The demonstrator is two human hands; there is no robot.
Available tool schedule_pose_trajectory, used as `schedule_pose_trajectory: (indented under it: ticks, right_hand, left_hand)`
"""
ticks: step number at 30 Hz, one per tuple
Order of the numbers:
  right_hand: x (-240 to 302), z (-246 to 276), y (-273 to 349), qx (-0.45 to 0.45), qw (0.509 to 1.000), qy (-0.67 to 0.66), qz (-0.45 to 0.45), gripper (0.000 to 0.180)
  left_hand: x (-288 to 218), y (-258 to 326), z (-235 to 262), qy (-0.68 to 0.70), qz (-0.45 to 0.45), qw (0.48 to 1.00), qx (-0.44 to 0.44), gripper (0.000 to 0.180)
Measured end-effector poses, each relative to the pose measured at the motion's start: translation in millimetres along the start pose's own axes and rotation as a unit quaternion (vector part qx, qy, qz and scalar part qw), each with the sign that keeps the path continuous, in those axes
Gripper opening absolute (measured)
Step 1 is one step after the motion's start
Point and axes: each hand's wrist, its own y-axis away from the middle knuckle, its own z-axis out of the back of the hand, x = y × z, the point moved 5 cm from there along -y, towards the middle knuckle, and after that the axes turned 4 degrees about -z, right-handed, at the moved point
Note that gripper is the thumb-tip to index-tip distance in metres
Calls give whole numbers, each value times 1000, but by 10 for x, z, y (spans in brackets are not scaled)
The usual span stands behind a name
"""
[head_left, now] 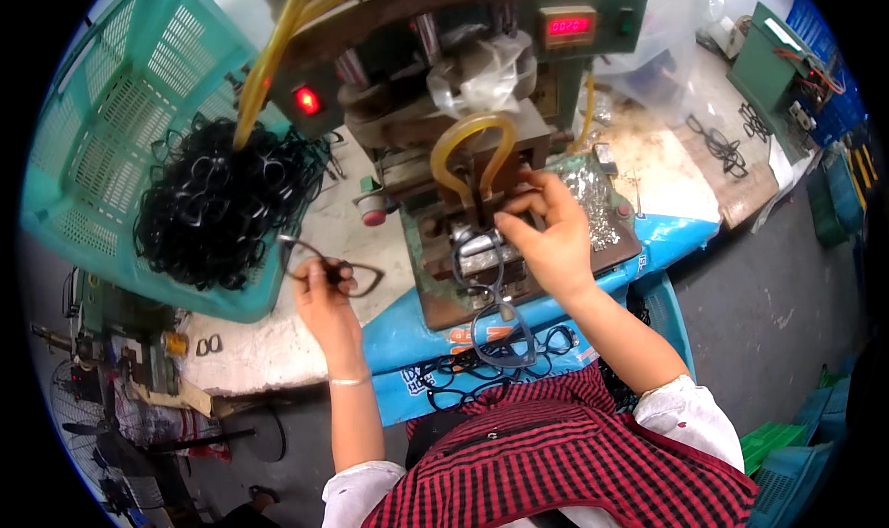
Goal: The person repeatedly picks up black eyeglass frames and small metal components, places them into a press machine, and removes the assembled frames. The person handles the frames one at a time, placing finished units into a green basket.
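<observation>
While the left hand (324, 282) holds a dark glasses frame (331, 267), the right hand (546, 236) pinches another frame (489, 296) on the green machine (463, 111). More black frames (218, 204) fill the teal basket (120, 93)

Teal basket (102, 111), floor fan (88, 417), green bin (773, 435).

Your shirt (565, 458) is red-and-black check with white cuffs. The glasses frame (331, 267) in your left grip (322, 298) is dark, nearly black, and so is the heap of frames (222, 199) in the teal slotted basket (111, 111). You face a green machine (519, 28) showing a red lamp (307, 100), red digits (569, 25) and yellow hoses (278, 46). Blue sheeting (417, 338) edges your desk.
</observation>
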Motion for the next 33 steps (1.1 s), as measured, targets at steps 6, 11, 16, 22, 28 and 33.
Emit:
schedule_pose_trajectory:
  ticks: [6,11,16,22,28,33]
  right_hand:
    - [129,-333,-12,43,989,-100,-104,54]
    - [301,-405,102,14,986,-136,-94,53]
    - [252,-417,51,48,990,-70,-115,51]
    - [-34,-281,104,0,987,-128,-94,39]
    - [38,-25,64,-13,996,-66,-58,14]
    - [71,-362,122,-3,997,-67,-48,26]
  left_hand:
    - [-1116,174,-1141,-145,-342,891,262,13]
    - [-985,22,-1220,-98,-264,929,241,8]
    - [-799,335,-1049,-89,-215,932,279,8]
    - [-1188,346,-1023,-72,-263,922,275,15]
    - [-1203,309,-1062,-27,-218,931,292,17]
    - [-923,29,-1133,-85,-195,944,251,12]
